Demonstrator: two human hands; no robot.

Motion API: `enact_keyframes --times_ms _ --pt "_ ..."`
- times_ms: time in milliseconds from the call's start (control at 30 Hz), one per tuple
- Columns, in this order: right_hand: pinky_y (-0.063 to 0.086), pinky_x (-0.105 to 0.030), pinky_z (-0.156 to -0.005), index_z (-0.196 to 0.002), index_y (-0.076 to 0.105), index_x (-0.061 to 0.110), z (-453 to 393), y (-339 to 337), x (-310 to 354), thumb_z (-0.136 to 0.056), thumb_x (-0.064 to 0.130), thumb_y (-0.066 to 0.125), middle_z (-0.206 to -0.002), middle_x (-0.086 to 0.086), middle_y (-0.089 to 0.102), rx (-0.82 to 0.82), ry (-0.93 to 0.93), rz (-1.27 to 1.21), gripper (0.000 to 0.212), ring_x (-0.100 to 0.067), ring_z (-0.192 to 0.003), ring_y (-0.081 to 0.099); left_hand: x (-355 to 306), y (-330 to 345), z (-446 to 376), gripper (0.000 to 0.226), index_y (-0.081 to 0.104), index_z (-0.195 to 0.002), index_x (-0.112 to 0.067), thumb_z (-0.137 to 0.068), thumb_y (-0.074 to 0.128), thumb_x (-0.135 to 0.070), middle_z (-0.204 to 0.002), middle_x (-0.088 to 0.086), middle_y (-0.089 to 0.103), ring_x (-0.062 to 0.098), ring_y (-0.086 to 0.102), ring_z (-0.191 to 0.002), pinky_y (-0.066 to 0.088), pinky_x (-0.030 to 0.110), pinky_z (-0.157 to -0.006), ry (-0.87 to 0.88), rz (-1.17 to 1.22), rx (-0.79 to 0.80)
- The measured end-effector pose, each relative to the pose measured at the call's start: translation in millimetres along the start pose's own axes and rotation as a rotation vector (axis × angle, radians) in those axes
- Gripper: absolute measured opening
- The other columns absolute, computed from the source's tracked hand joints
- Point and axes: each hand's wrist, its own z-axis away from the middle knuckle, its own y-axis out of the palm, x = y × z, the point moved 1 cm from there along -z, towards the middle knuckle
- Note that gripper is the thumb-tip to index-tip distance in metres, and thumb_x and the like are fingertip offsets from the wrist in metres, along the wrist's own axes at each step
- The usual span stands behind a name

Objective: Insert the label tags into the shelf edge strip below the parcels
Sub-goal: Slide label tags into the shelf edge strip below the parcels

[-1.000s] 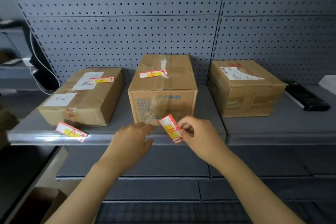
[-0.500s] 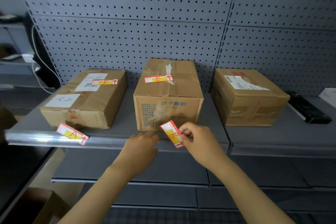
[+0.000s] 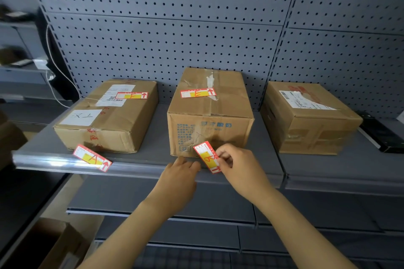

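Right hand pinches label tag over strip.

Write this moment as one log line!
right hand: pinching tag | left hand: on edge strip | tag: not inserted

Edge strip clear (tag blocks left).

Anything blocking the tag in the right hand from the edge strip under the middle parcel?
Nothing visible. The right hand pinches the tag tilted just above the shelf edge strip. The left hand rests its fingertips on the strip beside the tag, not under it. The middle parcel sits behind.
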Motion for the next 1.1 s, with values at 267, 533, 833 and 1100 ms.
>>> enact_keyframes --times_ms 267,533,833,1100 --pt "0.057 -0.039 -0.069 -0.097 0.062 0.023 0 5 0 -0.089 0.018 0.060 -0.093 0.008 0.070 0.010 0.001 0.018 0.010 -0.008 -0.081 0.064 1 0 4 0.033 0.044 -0.122 -0.024 -0.090 0.051 -0.019 -0.127 -0.002 0.055 0.019 0.046 -0.117 0.038 0.032 -0.098 0.031 -0.018 -0.005" --pt "0.057 -0.040 -0.069 -0.098 0.062 0.023 1 9 3 -0.089 0.019 0.059 -0.093 0.008 0.070 0.010 -0.003 0.025 0.010 -0.008 -0.081 0.064 2 3 7 0.032 0.045 -0.121 -0.024 -0.089 0.051 -0.021 -0.126 -0.003 0.055 0.020 0.046 -0.117 0.034 0.033 -0.098 0.042 -0.080 -0.021" --pt "0.057 -0.041 -0.069 -0.097 0.062 0.023 3 9 3 -0.089 0.018 0.060 -0.092 0.007 0.070 0.000 0.002 0.033 0.010 -0.009 -0.080 0.064 -3 3 2 0.037 0.043 -0.124 -0.022 -0.089 0.050 -0.015 -0.131 0.002 0.047 0.023 0.042 -0.121 0.034 0.036 -0.102 -0.005 -0.119 -0.003" --pt "0.056 -0.040 -0.066 -0.094 0.062 0.023 1 12 5 -0.088 0.017 0.060 -0.088 0.010 0.069 -0.023 -0.014 0.021 0.010 -0.008 -0.078 0.063 -12 3 3 0.041 0.042 -0.123 -0.015 -0.084 0.052 -0.006 -0.128 0.008 0.041 0.025 0.043 -0.114 0.037 0.035 -0.099 -0.031 -0.093 0.060"
